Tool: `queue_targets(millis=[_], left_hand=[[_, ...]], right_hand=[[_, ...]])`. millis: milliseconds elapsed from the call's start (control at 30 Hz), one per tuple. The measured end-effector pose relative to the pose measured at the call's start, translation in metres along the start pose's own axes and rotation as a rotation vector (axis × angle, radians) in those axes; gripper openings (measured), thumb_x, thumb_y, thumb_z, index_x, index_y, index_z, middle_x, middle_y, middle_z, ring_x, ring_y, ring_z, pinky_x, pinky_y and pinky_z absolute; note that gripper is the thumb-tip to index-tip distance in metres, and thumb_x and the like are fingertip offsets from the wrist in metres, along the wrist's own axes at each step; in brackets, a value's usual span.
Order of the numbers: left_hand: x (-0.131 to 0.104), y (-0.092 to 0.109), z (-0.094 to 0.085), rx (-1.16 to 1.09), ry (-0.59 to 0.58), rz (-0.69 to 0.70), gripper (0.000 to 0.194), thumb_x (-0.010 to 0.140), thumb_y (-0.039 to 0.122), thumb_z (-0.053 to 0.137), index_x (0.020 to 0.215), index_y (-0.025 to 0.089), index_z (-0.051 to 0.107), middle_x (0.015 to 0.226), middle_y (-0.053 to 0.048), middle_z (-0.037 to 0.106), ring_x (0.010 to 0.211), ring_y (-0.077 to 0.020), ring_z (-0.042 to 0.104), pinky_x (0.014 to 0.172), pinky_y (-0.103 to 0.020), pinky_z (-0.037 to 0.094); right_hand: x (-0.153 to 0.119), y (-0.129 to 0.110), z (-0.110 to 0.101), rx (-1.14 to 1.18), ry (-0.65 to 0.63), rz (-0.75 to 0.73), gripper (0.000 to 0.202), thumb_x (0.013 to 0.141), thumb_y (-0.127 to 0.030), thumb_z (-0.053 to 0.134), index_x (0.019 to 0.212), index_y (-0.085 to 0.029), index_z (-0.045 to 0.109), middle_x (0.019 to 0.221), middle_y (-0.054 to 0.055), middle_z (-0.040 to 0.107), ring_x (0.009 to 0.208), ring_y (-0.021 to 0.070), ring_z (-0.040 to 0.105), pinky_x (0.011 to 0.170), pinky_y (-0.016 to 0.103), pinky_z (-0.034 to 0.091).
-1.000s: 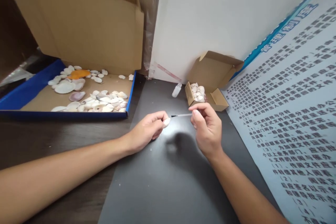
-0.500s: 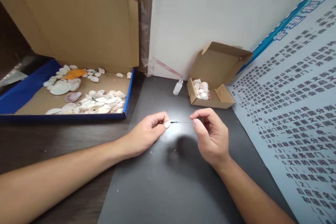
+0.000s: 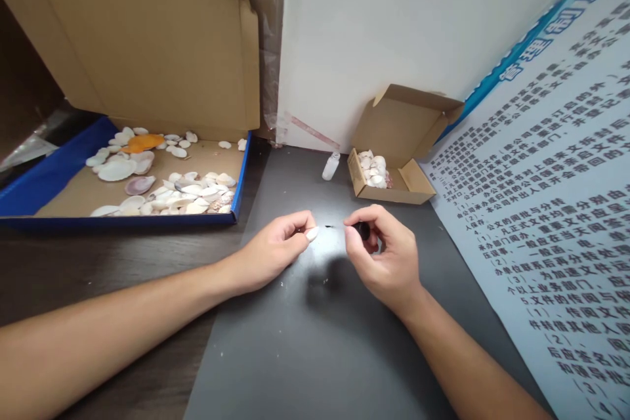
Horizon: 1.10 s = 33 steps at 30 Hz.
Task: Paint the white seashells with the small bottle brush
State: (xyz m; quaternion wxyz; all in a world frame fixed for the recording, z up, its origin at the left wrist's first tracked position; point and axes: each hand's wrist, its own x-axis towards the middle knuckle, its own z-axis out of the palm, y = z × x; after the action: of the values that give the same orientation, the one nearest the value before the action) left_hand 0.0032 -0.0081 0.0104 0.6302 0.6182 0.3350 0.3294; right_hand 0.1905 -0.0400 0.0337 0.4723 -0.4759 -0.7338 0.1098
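My left hand (image 3: 283, 246) pinches a small white shell (image 3: 312, 233) between thumb and fingertips above the dark mat. Facing it from the right, my right hand (image 3: 386, 249) is closed on a black cap (image 3: 363, 230). A thin brush with a dark tip (image 3: 329, 226) reaches from the right hand toward the shell, with a small gap between them. Behind the hands stands a small white bottle (image 3: 331, 166), its neck open.
On the left, a blue-edged cardboard box (image 3: 239, 177) holds many shells and an orange one (image 3: 142, 142). A small cardboard box (image 3: 408, 193) with shells stands at the back right. A printed sheet (image 3: 556, 210) slopes along the right.
My right hand has moved left, closer to my left hand, and more of the black cap shows. My left hand has barely moved and still pinches the shell.
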Motion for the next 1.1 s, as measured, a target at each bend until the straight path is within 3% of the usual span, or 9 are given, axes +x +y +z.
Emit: queue_targets(millis=[167, 333, 600, 767, 900, 1100], left_hand=[[-0.0012, -0.0006, 0.0003, -0.057, -0.031, -0.056, 0.021, 0.087, 0.035, 0.051, 0.074, 0.021, 0.042, 0.055, 0.008, 0.033, 0.050, -0.0092, 0.028, 0.049, -0.024, 0.025], [-0.0027, 0.0003, 0.0016, -0.103, -0.031, -0.122, 0.016, 0.083, 0.031, 0.049, 0.073, 0.022, 0.041, 0.050, 0.009, 0.034, 0.047, -0.0089, 0.029, 0.047, -0.024, 0.025], [-0.0014, 0.0008, 0.0015, -0.144, -0.036, -0.127, 0.016, 0.081, 0.030, 0.050, 0.071, 0.021, 0.040, 0.053, 0.009, 0.030, 0.049, -0.0086, 0.025, 0.048, -0.024, 0.021], [-0.0013, -0.0018, 0.0013, -0.140, -0.043, -0.114, 0.019, 0.083, 0.032, 0.051, 0.072, 0.021, 0.039, 0.055, 0.009, 0.029, 0.050, -0.0086, 0.024, 0.048, -0.025, 0.020], [-0.0010, -0.0031, 0.0006, -0.135, -0.048, -0.101, 0.020, 0.083, 0.033, 0.051, 0.072, 0.021, 0.039, 0.054, 0.009, 0.029, 0.050, -0.0083, 0.023, 0.048, -0.024, 0.021], [-0.0004, -0.0022, 0.0001, -0.122, -0.057, -0.095, 0.019, 0.083, 0.032, 0.050, 0.072, 0.021, 0.040, 0.053, 0.009, 0.030, 0.049, -0.0083, 0.024, 0.048, -0.024, 0.023]], right_hand=[[0.0001, 0.0001, 0.0001, 0.074, -0.016, 0.000, 0.008, 0.082, -0.016, 0.057, 0.086, -0.021, 0.061, 0.064, -0.005, 0.053, 0.051, 0.0090, 0.043, 0.049, 0.023, 0.038], [0.0008, -0.0004, 0.0000, 0.004, 0.009, -0.002, 0.008, 0.079, -0.013, 0.058, 0.080, -0.021, 0.060, 0.061, -0.006, 0.048, 0.049, 0.0083, 0.038, 0.048, 0.023, 0.035], [-0.0003, -0.0004, -0.0005, 0.042, 0.004, 0.020, 0.012, 0.078, -0.013, 0.061, 0.085, -0.022, 0.059, 0.060, -0.008, 0.041, 0.048, 0.0078, 0.037, 0.047, 0.022, 0.034], [-0.0030, -0.0015, 0.0001, 0.143, -0.021, 0.038, 0.011, 0.082, -0.018, 0.059, 0.091, -0.022, 0.057, 0.063, -0.007, 0.044, 0.051, 0.0086, 0.041, 0.048, 0.022, 0.036], [-0.0032, -0.0008, 0.0003, 0.077, -0.007, 0.052, 0.012, 0.079, -0.015, 0.061, 0.088, -0.022, 0.057, 0.060, -0.009, 0.039, 0.048, 0.0078, 0.035, 0.046, 0.021, 0.033], [-0.0002, -0.0004, -0.0007, 0.127, -0.030, 0.030, 0.012, 0.079, -0.015, 0.060, 0.089, -0.022, 0.057, 0.062, -0.008, 0.043, 0.050, 0.0078, 0.038, 0.046, 0.021, 0.034]])
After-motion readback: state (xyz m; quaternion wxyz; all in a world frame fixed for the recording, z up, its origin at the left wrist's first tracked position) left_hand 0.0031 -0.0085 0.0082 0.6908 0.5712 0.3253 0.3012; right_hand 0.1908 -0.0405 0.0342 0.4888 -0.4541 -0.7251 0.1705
